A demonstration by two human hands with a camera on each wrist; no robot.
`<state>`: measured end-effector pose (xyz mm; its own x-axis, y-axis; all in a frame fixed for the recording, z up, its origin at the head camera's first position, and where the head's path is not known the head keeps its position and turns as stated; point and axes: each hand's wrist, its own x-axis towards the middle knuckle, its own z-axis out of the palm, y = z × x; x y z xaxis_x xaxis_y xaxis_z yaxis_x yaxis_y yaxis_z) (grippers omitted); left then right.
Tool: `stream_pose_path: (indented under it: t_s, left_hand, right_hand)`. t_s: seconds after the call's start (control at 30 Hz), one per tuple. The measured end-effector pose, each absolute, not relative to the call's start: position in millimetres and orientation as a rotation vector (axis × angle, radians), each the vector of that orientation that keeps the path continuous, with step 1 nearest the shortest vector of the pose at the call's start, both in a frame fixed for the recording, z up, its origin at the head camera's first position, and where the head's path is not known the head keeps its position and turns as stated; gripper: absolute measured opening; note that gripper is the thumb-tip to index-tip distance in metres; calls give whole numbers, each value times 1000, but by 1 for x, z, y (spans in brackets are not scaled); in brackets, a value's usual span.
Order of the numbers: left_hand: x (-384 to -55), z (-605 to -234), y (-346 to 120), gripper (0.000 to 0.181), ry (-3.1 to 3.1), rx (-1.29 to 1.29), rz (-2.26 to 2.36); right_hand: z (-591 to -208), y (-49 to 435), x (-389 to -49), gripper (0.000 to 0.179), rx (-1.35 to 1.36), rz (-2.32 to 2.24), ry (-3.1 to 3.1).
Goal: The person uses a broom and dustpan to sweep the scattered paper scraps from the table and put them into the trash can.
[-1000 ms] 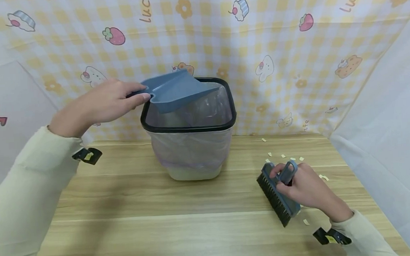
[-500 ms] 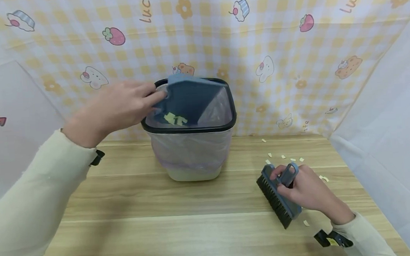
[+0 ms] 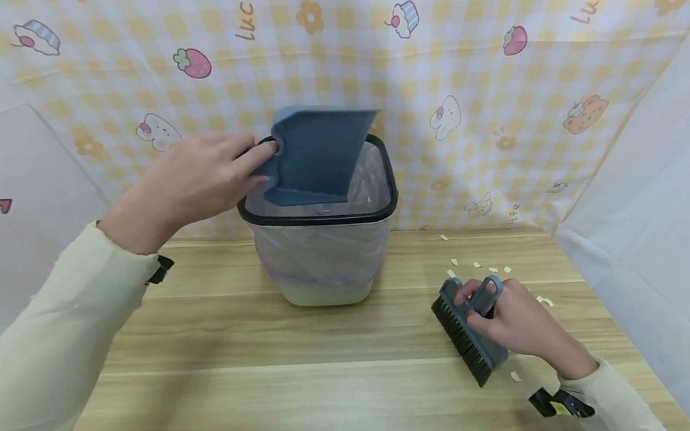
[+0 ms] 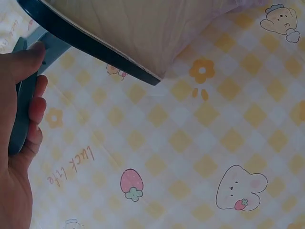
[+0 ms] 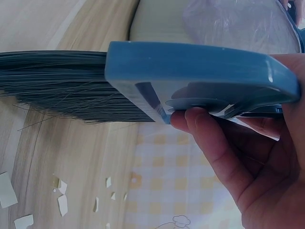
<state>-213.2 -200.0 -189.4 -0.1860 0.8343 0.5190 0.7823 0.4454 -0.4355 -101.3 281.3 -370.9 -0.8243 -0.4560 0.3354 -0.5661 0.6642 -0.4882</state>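
My left hand (image 3: 200, 181) grips the handle of a blue dustpan (image 3: 320, 154), which is tipped on its side over the opening of a lined trash bin (image 3: 323, 253). No scraps show on the dustpan's visible face. In the left wrist view, curled fingers (image 4: 37, 112) wrap round the dark handle beside the bin's black rim (image 4: 90, 43). Over at the right, my right hand (image 3: 520, 317) holds a blue hand brush (image 3: 477, 333) by its handle, dark bristles (image 5: 62, 86) facing left. Small pale paper scraps (image 3: 476, 265) lie beyond and beside the brush.
The bin stands on a wood-grain tabletop (image 3: 244, 406), near its back edge. A yellow checked cloth (image 3: 407, 73) hangs behind it, and white sheeting (image 3: 666, 222) borders the right side. One scrap (image 3: 515, 376) lies close to my right wrist.
My left hand has moved right and turned the dustpan from nearly level to steeply tipped over the bin. Scraps seen sliding off it half a second ago are gone from view. The brush has hardly moved.
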Motion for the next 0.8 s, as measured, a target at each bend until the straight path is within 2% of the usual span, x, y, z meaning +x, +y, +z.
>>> stream_pose_path:
  t_s: [0.37,0.53,0.63,0.7,0.8]
  left_hand:
    - [-209,-194,-208,45,-2058,-1217,47]
    - [-212,-198,-213,77,-2090,-1162,19]
    - [-215,-200,-215,83,-2119,-1143,-12]
    - [-216,-200,-217,77,-2142,-1138,-31]
    - [-215,-200,-218,56,-2187,-1139,-61]
  right_hand:
    - [-371,281,-102,30,840,875,-2681]
    - [-371,281,-102,30,823,871,-2695]
    - [-371,282,-102,30,822,876,-2700]
    - [-371,282,-101,30,819,882,-2702]
    - [-371,282,-101,30,824,884,-2698]
